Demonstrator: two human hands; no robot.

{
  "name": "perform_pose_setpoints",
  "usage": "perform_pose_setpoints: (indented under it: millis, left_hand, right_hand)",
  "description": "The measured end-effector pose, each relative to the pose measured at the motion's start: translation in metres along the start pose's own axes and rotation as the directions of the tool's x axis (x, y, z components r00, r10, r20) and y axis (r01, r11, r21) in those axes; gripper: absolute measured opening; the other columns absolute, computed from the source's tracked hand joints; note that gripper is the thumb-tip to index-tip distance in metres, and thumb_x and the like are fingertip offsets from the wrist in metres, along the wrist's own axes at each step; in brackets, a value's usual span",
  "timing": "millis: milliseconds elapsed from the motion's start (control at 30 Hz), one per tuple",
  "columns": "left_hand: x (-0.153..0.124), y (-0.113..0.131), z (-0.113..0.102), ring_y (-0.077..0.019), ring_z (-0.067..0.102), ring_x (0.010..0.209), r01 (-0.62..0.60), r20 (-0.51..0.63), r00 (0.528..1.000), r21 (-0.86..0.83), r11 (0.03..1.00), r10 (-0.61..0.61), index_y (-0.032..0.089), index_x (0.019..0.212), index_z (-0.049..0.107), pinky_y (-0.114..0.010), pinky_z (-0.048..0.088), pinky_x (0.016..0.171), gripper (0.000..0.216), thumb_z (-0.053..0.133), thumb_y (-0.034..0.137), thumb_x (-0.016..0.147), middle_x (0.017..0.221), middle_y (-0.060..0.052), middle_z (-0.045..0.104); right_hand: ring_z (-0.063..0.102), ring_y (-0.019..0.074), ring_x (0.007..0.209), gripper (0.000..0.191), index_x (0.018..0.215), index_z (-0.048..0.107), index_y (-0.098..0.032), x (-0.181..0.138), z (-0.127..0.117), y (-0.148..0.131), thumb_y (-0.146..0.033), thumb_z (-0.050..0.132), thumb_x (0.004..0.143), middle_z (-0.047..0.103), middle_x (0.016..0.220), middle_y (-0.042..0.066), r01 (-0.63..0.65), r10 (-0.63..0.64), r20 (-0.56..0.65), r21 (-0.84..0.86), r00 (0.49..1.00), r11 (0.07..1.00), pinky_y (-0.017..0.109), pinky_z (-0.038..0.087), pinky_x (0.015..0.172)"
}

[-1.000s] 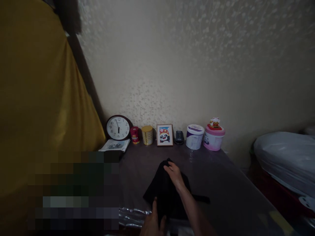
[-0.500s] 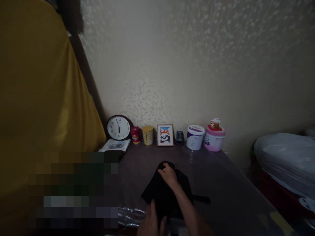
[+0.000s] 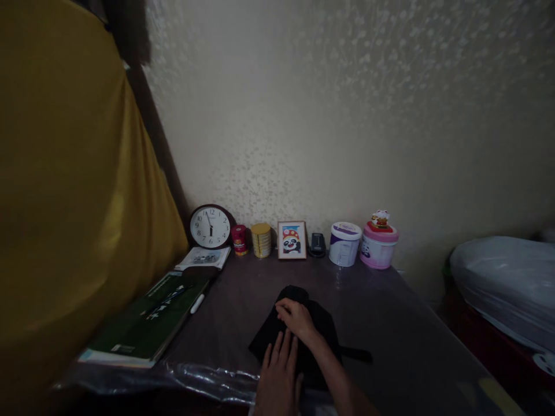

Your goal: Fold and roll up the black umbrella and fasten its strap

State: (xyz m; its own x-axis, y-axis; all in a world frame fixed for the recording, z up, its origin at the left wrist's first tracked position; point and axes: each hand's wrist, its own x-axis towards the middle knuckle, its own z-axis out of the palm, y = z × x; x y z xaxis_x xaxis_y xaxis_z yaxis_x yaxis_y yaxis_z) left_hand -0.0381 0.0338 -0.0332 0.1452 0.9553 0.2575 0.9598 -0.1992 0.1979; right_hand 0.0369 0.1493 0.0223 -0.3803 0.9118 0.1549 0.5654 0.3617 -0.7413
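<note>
The black cloth [image 3: 324,323] lies folded near the front of the dark tabletop [image 3: 399,329], its narrow strap [image 3: 356,353] trailing to the right. Open surface runs from its top fold back to the picture frame [image 3: 292,240], and more spreads rightward to the table's slanting side edge. On the left, the green book [image 3: 130,323] and a white marker [image 3: 197,304] bound the room. The left hand [image 3: 277,372] rests palm down, fingers extended and slightly apart, on the cloth's lower part; the right hand [image 3: 295,319] has its fingers curled together on the upper part (whether they pinch fabric, I cannot tell). The cloth looks matt and soft, its outline angular; glossy clear plastic sheeting [image 3: 208,378] wrinkles along the front edge.
</note>
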Motion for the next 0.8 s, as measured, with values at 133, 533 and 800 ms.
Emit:
perform_pose_setpoints:
  millis: [133, 533, 800]
  left_hand:
    - [-0.004, -0.008, 0.019, -0.0249, 0.031, 0.129, -0.026, -0.009, 1.0, 0.027, 0.999, 0.027, 0.024, 0.135, 0.029, -0.043, 0.037, 0.101, 0.054, 0.041, 0.029, 0.083, 0.142, -0.004, 0.031]
    - [-0.004, 0.0, 0.039, -0.0245, 0.033, 0.129, 0.112, -0.179, 0.978, 0.036, 0.993, -0.104, 0.029, 0.135, 0.026, -0.038, 0.04, 0.099, 0.063, 0.053, 0.026, 0.079, 0.144, -0.008, 0.029]
    - [-0.005, 0.007, 0.035, -0.025, 0.034, 0.128, 0.135, -0.201, 0.972, 0.041, 0.99, -0.124, 0.029, 0.135, 0.027, -0.042, 0.04, 0.098, 0.063, 0.052, 0.023, 0.078, 0.142, -0.009, 0.033]
  right_hand:
    - [0.06, 0.0156, 0.088, 0.024, 0.083, 0.067, -0.025, -0.027, -0.002, 0.008, -0.027, 0.043, 0.085, 0.069, 0.087, 0.0, 0.271, -0.271, -0.057, -0.009, 0.961, 0.963, 0.027, 0.042, 0.083]
    - [0.05, 0.0181, 0.114, 0.031, 0.102, 0.064, -0.022, 0.044, -0.009, 0.069, -0.024, 0.037, 0.086, 0.063, 0.114, 0.004, 0.222, -0.253, -0.123, -0.222, 0.96, 0.95, 0.04, 0.033, 0.1]
    - [0.049, 0.0197, 0.113, 0.035, 0.109, 0.06, -0.019, 0.042, -0.027, 0.063, -0.024, 0.033, 0.087, 0.059, 0.118, 0.009, 0.145, -0.205, -0.258, -0.233, 0.944, 0.962, 0.04, 0.031, 0.101]
